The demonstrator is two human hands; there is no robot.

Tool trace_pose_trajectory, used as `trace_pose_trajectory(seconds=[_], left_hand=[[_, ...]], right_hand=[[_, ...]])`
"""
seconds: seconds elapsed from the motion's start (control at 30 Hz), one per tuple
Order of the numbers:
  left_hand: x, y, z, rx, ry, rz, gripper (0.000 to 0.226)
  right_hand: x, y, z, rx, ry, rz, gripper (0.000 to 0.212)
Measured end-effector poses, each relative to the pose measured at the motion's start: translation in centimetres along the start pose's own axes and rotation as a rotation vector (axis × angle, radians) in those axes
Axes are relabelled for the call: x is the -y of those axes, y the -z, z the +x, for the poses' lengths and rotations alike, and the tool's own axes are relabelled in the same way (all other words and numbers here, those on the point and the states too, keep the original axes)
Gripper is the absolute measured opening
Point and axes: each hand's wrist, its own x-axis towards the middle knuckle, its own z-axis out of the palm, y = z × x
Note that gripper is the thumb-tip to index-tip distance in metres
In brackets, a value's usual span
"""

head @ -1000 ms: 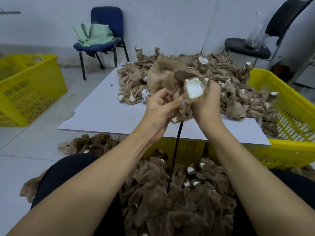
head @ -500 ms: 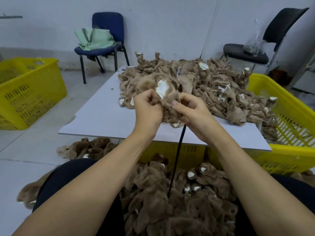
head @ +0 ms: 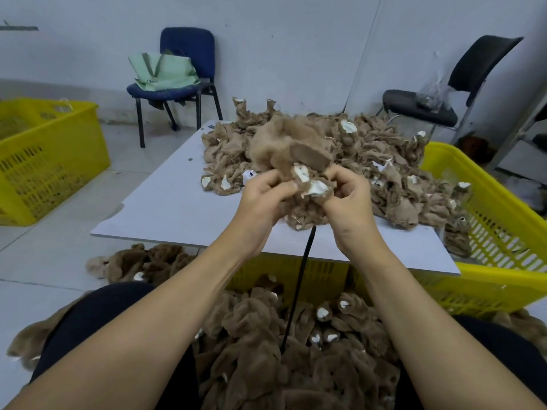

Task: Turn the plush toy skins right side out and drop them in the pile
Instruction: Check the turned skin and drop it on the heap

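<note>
Both hands up over the near edge of the desk (head: 165, 208), working one plush skin (head: 291, 161). Left hand (head: 262, 199) pinches the fabric by a white patch; right hand (head: 349, 199) has its fingers curled into the bunched cloth beside it. Part of the skin already shows fur.

Handling: looks light, limp, no stiffness; should bunch and drag rather than slip. Best hold probably at the open seam edge, peeling fur outward over the fingers.

Unturned heap (head: 393, 173) fills the desk's far right half. Finished pile (head: 296, 350) lies on the floor between the person's knees; a thin black rod (head: 299, 285) stands out of it.

Room: yellow crates (head: 44, 161) left and right, blue chair (head: 183, 69) with a green bag (head: 162, 72), black chair (head: 444, 93), pale wall.
</note>
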Motion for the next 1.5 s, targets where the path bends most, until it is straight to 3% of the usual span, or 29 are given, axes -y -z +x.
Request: trace_pose_trajectory(seconds=[0.1, 0.17, 0.27, 0.43, 0.57, 0.63, 0.7, 0.8, 1.0, 1.13, 1.2, 1.37, 1.5], left_hand=[[0.5, -0.9, -0.5, -0.043, -0.070, 0.150, 0.023], [1.2, -1.9, -0.9, -0.031, -0.091, 0.280, 0.009], [1.7, -2.8, -0.5, -0.074, -0.092, 0.366, 0.025], [1.2, -1.2, 0.5, -0.265, -0.149, 0.340, 0.028], [0.5, -0.1, 1.1, -0.361, -0.138, 0.293, 0.023], [0.0, 0.7, 1.6, -0.340, -0.132, 0.337, 0.023], [-0.1, 0.9, 1.8, -0.274, -0.113, 0.432, 0.024], [0.0, 0.7, 1.6, -0.198, -0.145, 0.518, 0.016], [-1.9, 2.2, 1.1, 0.006, -0.133, 0.581, 0.021], [-2.2, 1.3, -0.3, 0.217, -0.086, 0.625, 0.019], [-1.9, 0.5, -0.8, 0.254, -0.129, 0.673, 0.022], [-1.7, 0.7, -0.3, 0.211, -0.229, 0.797, 0.030], [-1.7, 2.2, 0.5, 0.004, -0.296, 0.793, 0.041]], right_hand=[[-0.3, 0.1, -0.1, -0.080, 0.010, 0.004, 0.037], [-0.7, -0.1, 0.0, -0.166, -0.001, 0.023, 0.019], [-1.0, -0.5, 0.6, -0.236, -0.240, 0.239, 0.009], [-1.3, 0.0, 1.0, -0.033, -0.167, -0.119, 0.004], [-0.9, -0.3, 0.4, 0.158, -0.305, 0.233, 0.012], [-0.4, -0.7, 0.4, 0.205, -0.354, 0.290, 0.025], [-0.1, -0.9, 0.2, 0.194, -0.341, 0.194, 0.044], [0.1, -0.6, -0.2, 0.105, -0.311, 0.075, 0.016], [0.7, -0.4, -0.3, 0.046, -0.117, -0.044, 0.030], [0.2, -0.1, -0.9, -0.064, -0.042, -0.167, 0.008], [0.0, 0.1, -0.9, -0.102, -0.032, -0.194, 0.008], [0.0, -0.6, -0.5, -0.098, -0.106, -0.136, 0.029], [0.0, -0.5, -0.4, 0.054, -0.214, 0.045, 0.029]])
